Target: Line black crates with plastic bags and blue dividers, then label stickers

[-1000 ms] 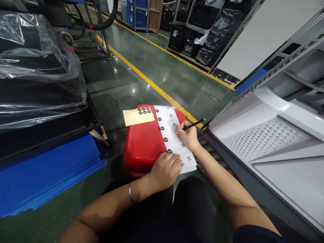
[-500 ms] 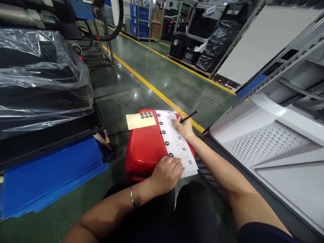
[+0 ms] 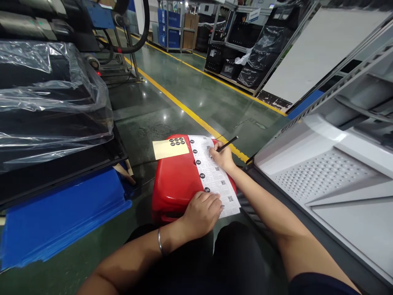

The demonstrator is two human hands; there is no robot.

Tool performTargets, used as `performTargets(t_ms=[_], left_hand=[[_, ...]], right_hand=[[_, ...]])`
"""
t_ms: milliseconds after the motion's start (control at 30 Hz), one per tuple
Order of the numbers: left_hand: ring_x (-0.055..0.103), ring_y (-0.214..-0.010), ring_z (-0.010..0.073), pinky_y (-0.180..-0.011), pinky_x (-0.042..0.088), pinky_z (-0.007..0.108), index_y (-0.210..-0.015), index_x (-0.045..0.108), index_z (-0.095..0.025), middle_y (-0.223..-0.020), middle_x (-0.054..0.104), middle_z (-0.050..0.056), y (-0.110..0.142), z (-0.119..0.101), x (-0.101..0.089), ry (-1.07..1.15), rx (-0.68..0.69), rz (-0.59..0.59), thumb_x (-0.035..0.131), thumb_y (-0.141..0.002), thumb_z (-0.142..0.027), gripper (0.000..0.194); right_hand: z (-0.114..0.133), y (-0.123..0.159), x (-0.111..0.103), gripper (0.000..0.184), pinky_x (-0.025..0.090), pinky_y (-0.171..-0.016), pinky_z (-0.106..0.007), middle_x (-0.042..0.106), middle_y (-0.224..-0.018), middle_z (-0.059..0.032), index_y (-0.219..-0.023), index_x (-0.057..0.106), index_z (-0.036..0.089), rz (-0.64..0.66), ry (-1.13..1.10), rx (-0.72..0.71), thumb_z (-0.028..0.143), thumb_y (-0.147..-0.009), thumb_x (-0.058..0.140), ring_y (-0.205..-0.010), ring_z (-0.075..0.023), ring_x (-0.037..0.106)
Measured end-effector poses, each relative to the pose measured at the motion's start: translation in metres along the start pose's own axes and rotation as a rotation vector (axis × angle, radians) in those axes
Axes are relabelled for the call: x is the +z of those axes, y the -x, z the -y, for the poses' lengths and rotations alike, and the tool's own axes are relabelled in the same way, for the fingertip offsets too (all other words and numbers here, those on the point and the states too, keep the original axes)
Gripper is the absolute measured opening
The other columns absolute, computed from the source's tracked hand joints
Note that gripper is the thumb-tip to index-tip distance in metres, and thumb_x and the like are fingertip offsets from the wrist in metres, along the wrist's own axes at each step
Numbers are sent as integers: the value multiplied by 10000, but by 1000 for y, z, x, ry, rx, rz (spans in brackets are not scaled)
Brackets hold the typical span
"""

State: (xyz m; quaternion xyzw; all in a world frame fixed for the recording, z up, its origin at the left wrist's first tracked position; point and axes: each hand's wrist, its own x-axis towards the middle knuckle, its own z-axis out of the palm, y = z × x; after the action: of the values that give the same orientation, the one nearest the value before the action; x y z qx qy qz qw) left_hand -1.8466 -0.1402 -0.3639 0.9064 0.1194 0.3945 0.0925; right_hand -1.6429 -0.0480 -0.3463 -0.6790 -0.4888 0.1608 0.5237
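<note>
A long printed white sheet (image 3: 211, 174), with black round stickers down its left side and QR codes on its right, lies on a red plastic stool (image 3: 175, 182). My right hand (image 3: 223, 157) grips a black pen (image 3: 229, 143), its lower end hidden by the fingers, over the upper part of the sheet. Across the sheet's near end rests my left hand (image 3: 203, 213), palm down, fingers laid on the paper and holding nothing. Beside the sheet, a pale yellow backing sheet (image 3: 164, 152) with several black round stickers overhangs the stool's left edge.
Plastic-wrapped black panels (image 3: 55, 102) are stacked at the left above blue sheets (image 3: 67, 217). A large white moulded part (image 3: 322, 172) stands close on the right. Beyond a yellow floor line (image 3: 172, 96), shelving holds black crates (image 3: 227, 67).
The pen's top end has shifted slightly left and down, with my right hand moving a little. My left hand stays on the sheet. The view has tilted very slightly.
</note>
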Motion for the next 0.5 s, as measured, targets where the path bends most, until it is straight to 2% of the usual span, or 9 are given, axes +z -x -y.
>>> performTargets(t_ms=[67,133,200,267,367,500], left_hand=[[630,-851,185,-737,479,336,-925,586,-138,-947,704,67,-6,1,-5,17,-24,14,432,-922,-224,177],[640,-885,190,-773,491,342,-930,589,-140,-983,704,80,-17,6,-10,12,-96,55,390,-940,-240,223],[618,-1049,223,-902,473,380,-982,593,-113,-1107,679,128,-27,11,-13,-58,-194,133,376,-944,-240,254],[537,-1207,264,-1018,408,431,-1060,581,-64,-1227,620,179,-31,14,-14,-148,-245,258,395,-937,-234,280],[489,-1267,266,-1064,372,433,-1134,556,-39,-1287,575,197,-22,2,-16,-191,-207,416,402,-937,-232,316],[477,-1277,267,-1080,354,438,-1067,583,-78,-1304,565,184,-6,-28,-29,-154,-93,435,399,-933,-231,274]], right_hand=[[1,0,0,324,325,-419,-230,390,-407,78,-571,349,225,-12,-84,50,319,-656,647,-379,-94,428],[3,0,1,374,301,-377,-222,377,-388,86,-580,336,228,-44,-198,109,373,-653,673,-342,-87,403],[8,0,-1,430,303,-351,-215,402,-403,82,-595,342,227,-69,-308,168,460,-643,699,-340,-84,408],[14,1,-5,476,361,-357,-216,461,-459,65,-618,374,221,-72,-400,219,559,-622,708,-376,-90,459],[23,5,-15,525,432,-378,-225,513,-526,44,-656,427,212,-65,-462,254,672,-605,676,-414,-94,506],[23,17,-24,532,420,-356,-213,502,-490,43,-652,438,205,-21,-406,269,686,-623,661,-385,-90,497]])
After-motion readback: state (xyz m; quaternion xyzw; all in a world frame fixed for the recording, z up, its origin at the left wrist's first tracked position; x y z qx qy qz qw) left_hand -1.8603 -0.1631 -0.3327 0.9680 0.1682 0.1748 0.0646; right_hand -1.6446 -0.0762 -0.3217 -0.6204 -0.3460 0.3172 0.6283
